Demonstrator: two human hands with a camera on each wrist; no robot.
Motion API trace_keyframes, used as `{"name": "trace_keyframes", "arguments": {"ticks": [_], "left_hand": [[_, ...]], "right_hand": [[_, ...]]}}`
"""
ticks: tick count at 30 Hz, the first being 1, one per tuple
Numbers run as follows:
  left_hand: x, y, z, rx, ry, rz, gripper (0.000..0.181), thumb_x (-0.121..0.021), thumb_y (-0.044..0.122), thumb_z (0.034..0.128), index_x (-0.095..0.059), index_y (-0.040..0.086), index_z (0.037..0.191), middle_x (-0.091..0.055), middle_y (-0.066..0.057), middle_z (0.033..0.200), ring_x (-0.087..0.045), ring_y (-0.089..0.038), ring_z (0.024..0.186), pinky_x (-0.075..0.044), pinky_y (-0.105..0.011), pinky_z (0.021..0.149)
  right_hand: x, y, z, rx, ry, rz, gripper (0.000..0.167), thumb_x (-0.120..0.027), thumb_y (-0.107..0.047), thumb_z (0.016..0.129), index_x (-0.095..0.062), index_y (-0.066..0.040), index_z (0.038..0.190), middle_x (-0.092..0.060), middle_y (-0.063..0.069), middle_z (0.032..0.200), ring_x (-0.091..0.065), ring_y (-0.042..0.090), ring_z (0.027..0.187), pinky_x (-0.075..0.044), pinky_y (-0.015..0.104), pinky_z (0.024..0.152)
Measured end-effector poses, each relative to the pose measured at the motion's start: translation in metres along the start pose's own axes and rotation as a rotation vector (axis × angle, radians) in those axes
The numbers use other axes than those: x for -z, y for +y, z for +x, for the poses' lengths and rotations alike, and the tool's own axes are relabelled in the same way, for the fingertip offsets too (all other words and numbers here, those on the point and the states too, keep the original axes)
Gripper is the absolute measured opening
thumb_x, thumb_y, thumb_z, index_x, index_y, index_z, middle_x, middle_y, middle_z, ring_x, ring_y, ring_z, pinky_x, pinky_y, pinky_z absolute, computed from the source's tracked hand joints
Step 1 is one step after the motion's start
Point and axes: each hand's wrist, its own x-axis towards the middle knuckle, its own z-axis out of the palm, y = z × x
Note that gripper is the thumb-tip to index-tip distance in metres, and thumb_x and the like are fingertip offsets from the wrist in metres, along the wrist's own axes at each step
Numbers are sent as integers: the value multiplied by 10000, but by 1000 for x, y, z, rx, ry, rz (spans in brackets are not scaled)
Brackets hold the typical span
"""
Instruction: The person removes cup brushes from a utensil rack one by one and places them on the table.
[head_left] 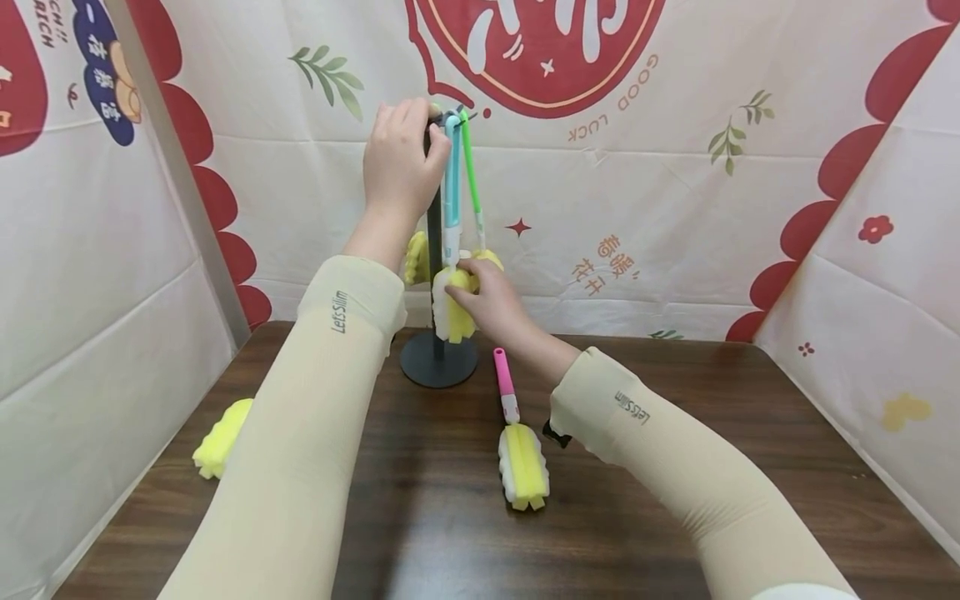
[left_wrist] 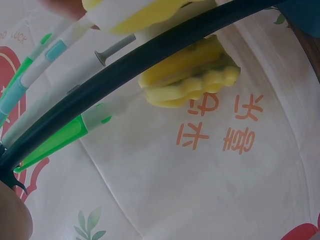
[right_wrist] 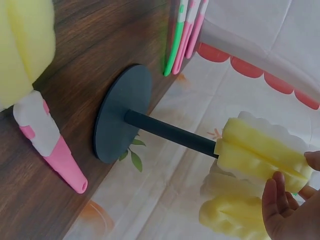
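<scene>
At the top of a black stand (head_left: 434,225), my left hand (head_left: 400,158) grips the pole beside its hooks. A sponge bottle brush with a light blue handle (head_left: 453,179) hangs there, head down. Lower down, my right hand (head_left: 491,298) pinches its yellow and white sponge head (right_wrist: 265,150). Close behind it hangs a brush with a thin green handle (head_left: 470,167). Another green-handled brush (left_wrist: 55,145) hangs with its yellow sponge (left_wrist: 190,75) on the pole's far side. Only a small part of my left hand shows in the left wrist view.
A pink-handled sponge brush (head_left: 525,458) lies on the brown table (head_left: 637,517), in front of the stand's round base (head_left: 438,367). Another yellow sponge head (head_left: 223,437) lies at the left, partly behind my left sleeve. Green and pink handles (right_wrist: 178,45) lie together in the right wrist view.
</scene>
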Motion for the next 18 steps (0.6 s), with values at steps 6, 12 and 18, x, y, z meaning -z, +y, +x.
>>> {"name": "trace_keyframes", "arguments": {"ticks": [6,12,18], "left_hand": [[-1,-2,0,-11,11,0,339,-355,264,990,-597,61,1114,-614,-74,1088,-523,-223,1054,-102,-227,1127],[-1,-2,0,-18,12,0,338,-350,263,991,-595,59,1103,-611,-78,1078,-526,-226,1048,-97,-234,1129],[-1,-1,-1,-20,17,4,339,-355,268,993,-597,57,1103,-614,-83,1077,-527,-233,1046,-110,-242,1130]], "right_hand": [[5,0,-5,-4,22,-7,429,-668,-165,925,-567,-19,1315,-547,129,1196,-508,239,1015,-524,353,817],[7,-1,-8,6,35,-17,424,-672,-179,924,-575,-23,1306,-551,124,1181,-521,234,993,-527,344,793],[8,-2,-10,4,45,11,404,-670,-176,925,-581,-27,1290,-540,114,1168,-521,234,975,-528,340,779]]}}
